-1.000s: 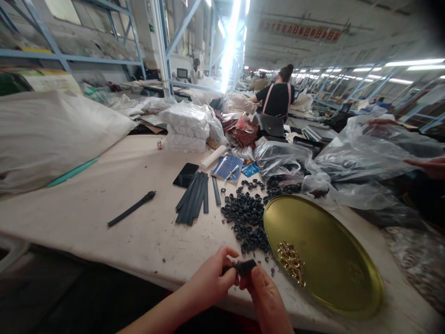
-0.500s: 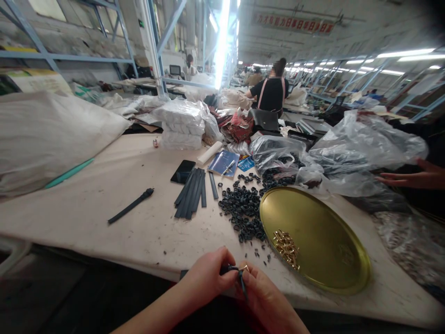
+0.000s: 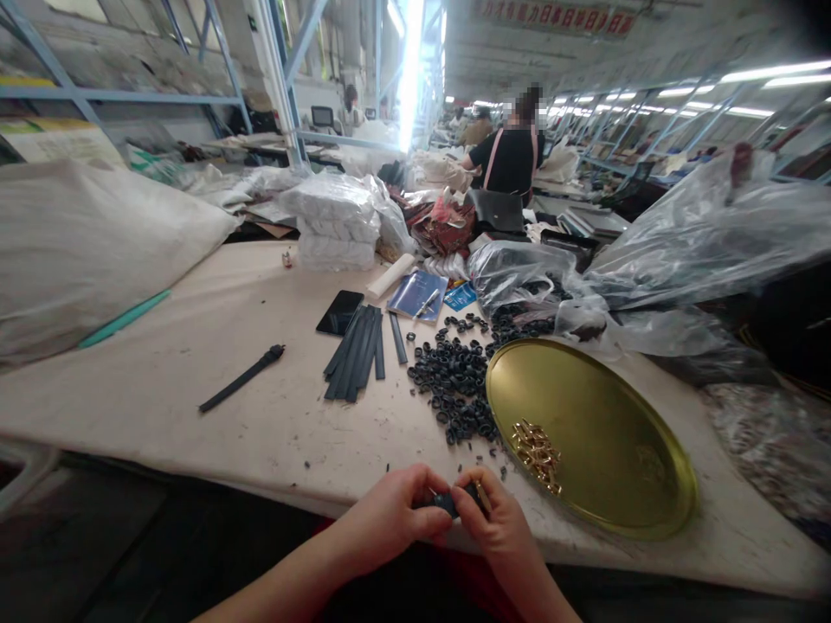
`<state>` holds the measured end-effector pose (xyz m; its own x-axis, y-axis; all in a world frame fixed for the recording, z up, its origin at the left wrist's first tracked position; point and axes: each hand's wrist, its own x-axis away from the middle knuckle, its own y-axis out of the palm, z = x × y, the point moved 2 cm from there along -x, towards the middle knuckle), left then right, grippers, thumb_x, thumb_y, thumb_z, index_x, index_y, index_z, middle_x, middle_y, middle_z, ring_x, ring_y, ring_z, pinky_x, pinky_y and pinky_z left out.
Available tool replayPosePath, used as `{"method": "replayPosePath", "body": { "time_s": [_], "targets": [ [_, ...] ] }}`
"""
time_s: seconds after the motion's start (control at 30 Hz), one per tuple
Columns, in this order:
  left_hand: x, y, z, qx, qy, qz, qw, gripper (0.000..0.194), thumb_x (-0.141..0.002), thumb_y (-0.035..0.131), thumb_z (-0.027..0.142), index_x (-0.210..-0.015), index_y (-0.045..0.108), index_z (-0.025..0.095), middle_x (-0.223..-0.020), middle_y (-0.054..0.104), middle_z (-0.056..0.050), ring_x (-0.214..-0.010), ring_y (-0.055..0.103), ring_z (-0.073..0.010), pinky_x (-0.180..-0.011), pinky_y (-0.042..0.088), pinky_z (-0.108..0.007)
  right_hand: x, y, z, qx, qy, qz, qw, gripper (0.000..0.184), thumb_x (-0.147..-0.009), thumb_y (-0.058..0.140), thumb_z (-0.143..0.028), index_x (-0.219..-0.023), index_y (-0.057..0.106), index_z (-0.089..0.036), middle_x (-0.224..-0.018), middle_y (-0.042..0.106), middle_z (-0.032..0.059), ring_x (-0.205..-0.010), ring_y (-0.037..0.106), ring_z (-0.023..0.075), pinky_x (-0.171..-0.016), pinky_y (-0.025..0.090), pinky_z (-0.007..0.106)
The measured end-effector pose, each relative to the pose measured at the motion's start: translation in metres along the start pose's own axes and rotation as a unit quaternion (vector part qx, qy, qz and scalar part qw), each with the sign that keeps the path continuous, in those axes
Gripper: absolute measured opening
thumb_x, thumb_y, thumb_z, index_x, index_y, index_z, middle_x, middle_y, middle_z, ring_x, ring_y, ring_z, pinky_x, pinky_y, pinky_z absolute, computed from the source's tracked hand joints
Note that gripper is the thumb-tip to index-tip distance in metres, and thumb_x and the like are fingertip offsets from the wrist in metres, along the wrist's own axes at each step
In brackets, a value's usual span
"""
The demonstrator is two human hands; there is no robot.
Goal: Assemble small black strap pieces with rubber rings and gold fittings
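Note:
At the table's front edge, my left hand [image 3: 393, 515] is closed on a dark strap [image 3: 445, 504] between thumb and fingers. My right hand [image 3: 497, 523] meets it from the other side, thumb pressing the same strap. A small gold metal piece [image 3: 483, 498], perhaps a buckle, shows at my right fingers. Most of the strap is hidden by my hands. Beyond them lies a heap of small black loops [image 3: 454, 385]. Right of the heap, an oval gold tray [image 3: 603, 433] carries a pile of small gold metal pieces [image 3: 537, 454].
Several flat black strips [image 3: 356, 355] lie beside a phone [image 3: 340, 312]. Farther left is a single black strap with a looped end [image 3: 240, 381]. A blue booklet [image 3: 417, 296] with a pen and clear plastic bags [image 3: 519, 277] stand behind. A person [image 3: 512, 156] works beyond.
My right hand has turned and its fingers have risen; the strap end that hung down between my hands no longer shows. At the right, the clear plastic bag has been lifted higher.

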<state>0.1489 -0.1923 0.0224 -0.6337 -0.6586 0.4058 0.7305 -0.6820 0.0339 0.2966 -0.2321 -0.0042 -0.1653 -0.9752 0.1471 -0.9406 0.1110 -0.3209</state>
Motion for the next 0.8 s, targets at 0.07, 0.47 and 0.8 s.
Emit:
{"method": "replayPosePath", "body": {
  "time_s": [0.07,0.47,0.8],
  "targets": [
    [-0.002,0.001,0.001,0.019,-0.004,-0.025,0.999,0.026,-0.068,0.052,0.020,-0.093,0.056,0.014,-0.069,0.060,0.002,-0.065,0.055,-0.0125,-0.059,0.040,-0.022,0.001,0.001,0.000,0.030,-0.010,0.002,0.999,0.023,-0.076,0.048,-0.042,-0.070,0.049,-0.020,-0.051,0.045,-0.0061,-0.047,0.045,0.0114,-0.045,0.035,0.022],
    [-0.013,0.001,-0.017,0.098,-0.039,-0.036,0.994,0.029,-0.065,0.052,0.017,-0.094,0.053,0.012,-0.058,0.060,0.002,-0.055,0.056,-0.0110,-0.053,0.040,-0.020,0.007,0.005,0.009,0.063,-0.049,-0.096,0.992,0.023,-0.085,0.037,-0.040,-0.076,0.045,-0.021,-0.056,0.045,-0.0055,-0.051,0.045,0.0116,-0.048,0.037,0.022],
    [0.000,-0.009,-0.010,-0.019,-0.055,-0.068,0.996,0.024,-0.069,0.052,0.027,-0.088,0.058,0.013,-0.066,0.062,0.000,-0.058,0.056,-0.0124,-0.055,0.041,-0.022,0.014,0.007,0.012,0.079,-0.063,-0.050,0.994,0.024,-0.086,0.035,-0.040,-0.076,0.046,-0.021,-0.063,0.049,-0.0032,-0.059,0.048,0.0127,-0.055,0.039,0.023]
  ]
}}
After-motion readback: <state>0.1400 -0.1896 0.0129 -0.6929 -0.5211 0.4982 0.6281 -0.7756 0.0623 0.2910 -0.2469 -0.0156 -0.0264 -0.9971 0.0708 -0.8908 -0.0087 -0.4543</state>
